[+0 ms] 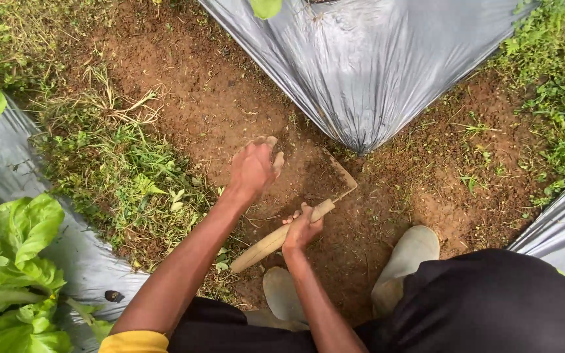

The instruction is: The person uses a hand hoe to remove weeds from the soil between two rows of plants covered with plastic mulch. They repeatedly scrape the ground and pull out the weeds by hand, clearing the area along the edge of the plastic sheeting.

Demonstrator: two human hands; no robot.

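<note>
The person crouches over a patch of bare brown soil in a garden path, seen from above. The right hand is curled tight around the wooden handle of a small hoe, thumb and fingers wrapped over the shaft near its upper part. The handle slants from about 7 o'clock up toward 1 o'clock, and its flat blade sits edge-down in the dirt just beyond the hand, at 1 o'clock from it.

The left hand hangs over the soil at 11 o'clock from the right hand, apart from the tool. The wrist is bent forward, the fingers loosely cupped and dusted with earth; whether they hold a pinch of dirt I cannot tell. The left forearm runs long and straight from the 7 o'clock corner, ending in a yellow sleeve.

Two pale rubber boots are planted in the dirt at 5 o'clock from the hoe, under dark trousers. A grey plastic sheet comes to a point at 12 o'clock, just past the blade. Weedy grass lies at 9 o'clock, and leafy green plants stand on more grey sheeting at 8 o'clock.
</note>
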